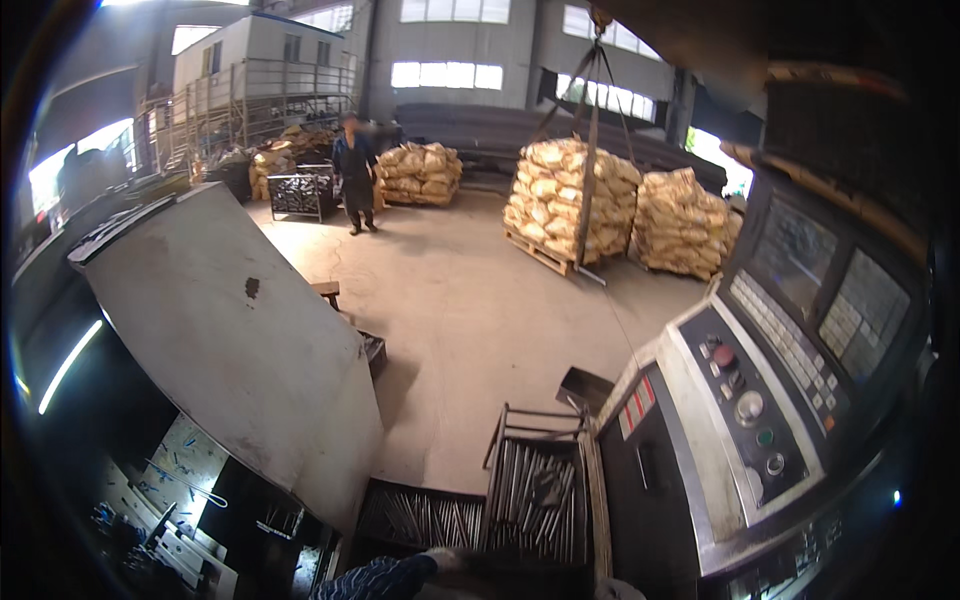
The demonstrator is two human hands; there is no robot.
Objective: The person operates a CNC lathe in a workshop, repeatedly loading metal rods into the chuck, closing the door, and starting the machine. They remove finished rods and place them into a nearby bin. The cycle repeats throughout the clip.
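"By the lower edge, what was gripped?"
"I couldn't tell: the left hand (pixel 446 560) was near metal rods (pixel 430 520) in trays (pixel 420 488), the right hand (pixel 618 590) was cropped. Floor (pixel 450 330) stretched beyond to stacked sacks (pixel 548 195)."

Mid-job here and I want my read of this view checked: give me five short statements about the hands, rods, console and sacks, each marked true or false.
1. Metal rods lie between the pale machine panel and the console. True.
2. The left hand is pressing the console. False: it is low in the view, near the metal rods.
3. The red button is higher in the picture than the green button. True.
4. The strapped sack stack has a wooden pallet beneath it. True.
5. The co-worker stands right of that stack. False: left of it.
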